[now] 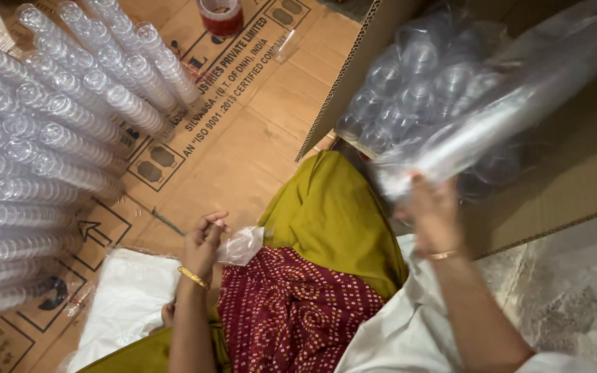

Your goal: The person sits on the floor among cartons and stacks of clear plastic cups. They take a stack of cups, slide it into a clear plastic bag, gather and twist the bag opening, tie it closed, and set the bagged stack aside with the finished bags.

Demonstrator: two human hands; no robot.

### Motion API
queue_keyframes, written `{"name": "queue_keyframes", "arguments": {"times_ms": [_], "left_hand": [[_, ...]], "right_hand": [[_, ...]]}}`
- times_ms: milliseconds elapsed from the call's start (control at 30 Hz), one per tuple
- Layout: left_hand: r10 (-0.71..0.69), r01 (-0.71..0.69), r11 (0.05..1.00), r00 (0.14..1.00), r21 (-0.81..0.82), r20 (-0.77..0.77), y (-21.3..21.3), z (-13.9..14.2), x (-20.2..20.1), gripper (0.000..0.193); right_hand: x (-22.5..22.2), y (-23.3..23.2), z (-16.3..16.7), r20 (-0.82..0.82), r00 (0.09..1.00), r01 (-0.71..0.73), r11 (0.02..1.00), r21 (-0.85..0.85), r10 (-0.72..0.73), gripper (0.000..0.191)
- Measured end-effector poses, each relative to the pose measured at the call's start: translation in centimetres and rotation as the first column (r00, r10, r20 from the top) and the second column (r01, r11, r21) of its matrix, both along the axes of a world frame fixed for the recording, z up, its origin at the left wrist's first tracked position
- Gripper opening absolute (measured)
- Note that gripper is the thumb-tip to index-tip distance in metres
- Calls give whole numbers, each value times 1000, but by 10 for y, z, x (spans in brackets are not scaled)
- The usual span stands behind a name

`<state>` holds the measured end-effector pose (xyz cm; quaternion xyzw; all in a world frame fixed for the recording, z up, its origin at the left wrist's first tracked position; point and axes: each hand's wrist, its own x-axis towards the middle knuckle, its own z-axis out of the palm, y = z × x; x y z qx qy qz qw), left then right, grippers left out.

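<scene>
My left hand [204, 242] hovers over my lap and pinches a small clear plastic bag [242, 245] by its edge. A gold bangle sits on that wrist. My right hand [431, 211], blurred, grips a long stack of clear plastic cups in a plastic sleeve [492, 128] and holds it at the mouth of a big cardboard box [575, 166]. More bagged stacks of clear cups [416, 90] lie inside that box.
Several long stacks of clear cups [57, 124] lie side by side at the left on flattened printed cardboard [243, 131]. A roll of red tape [221, 15] stands at the top. A pile of white plastic bags [129, 300] lies beside my left knee.
</scene>
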<state>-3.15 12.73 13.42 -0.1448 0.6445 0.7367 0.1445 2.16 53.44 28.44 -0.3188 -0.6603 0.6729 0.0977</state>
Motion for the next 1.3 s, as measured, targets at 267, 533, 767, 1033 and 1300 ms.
{"name": "queue_keyframes", "arguments": {"times_ms": [267, 533, 767, 1033, 1300], "left_hand": [[2, -2, 1000, 1000, -24, -20, -4, -1, 2, 25], [9, -8, 999, 1000, -43, 16, -7, -9, 5, 24], [-8, 6, 999, 999, -35, -48, -16, -21, 5, 25], [29, -30, 1000, 993, -7, -111, -35, -51, -9, 24], [442, -548, 654, 836, -521, -324, -139, -71, -76, 38]], "right_hand": [[-43, 101, 53, -43, 994, 110, 825, 554, -104, 44], [-111, 148, 3, 10, 986, 78, 510, 856, -166, 59], [-129, 175, -21, -18, 964, 120, 375, 919, -264, 56], [-148, 172, -25, 176, 969, -76, 469, 880, -173, 46], [-161, 170, -60, 268, 953, -152, 543, 826, -141, 37]]}}
